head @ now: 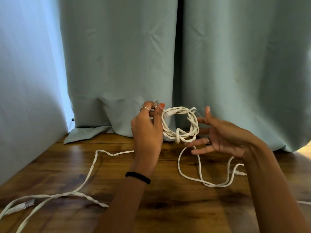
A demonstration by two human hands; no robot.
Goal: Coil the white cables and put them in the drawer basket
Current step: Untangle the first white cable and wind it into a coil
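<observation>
**A:** Just in front of the curtain (117, 64), a coil (180, 126) of white cable is held up off the table (168, 207). The left hand (146, 132) is clamped on the coil's left side, thumb and fingers pinched together, with a clear plug (156, 103) poking up above the thumb. So the coiling step looks to be in hand, nearly done for this one, it's reckoned.

**B:** And the right hand (218, 137)?

**A:** Spread open, fingers apart, cupped against the coil's right side. Nothing is gripped there; the loops are only steadied. A tail is left hanging from the coil's bottom down to a loose loop (202, 174) on the table, below the coil and toward the viewer.

**B:** Which way is the coil facing?

**A:** It's held upright, its open face turned roughly toward the viewer. It's close to round, so no real long axis can be called, maybe slightly wider than tall. A second plug (168, 114) lies along its upper left, pointing down-left.

**B:** Next move?

**A:** Probably the hanging tail needs to be gathered in and wrapped or tucked so the loops don't spring apart. A flat cable (87, 179) is left uncoiled, well left of the coil, its plug end (25, 203) near the table's front edge. No drawer basket can be seen, so that part is far from finished.
</observation>
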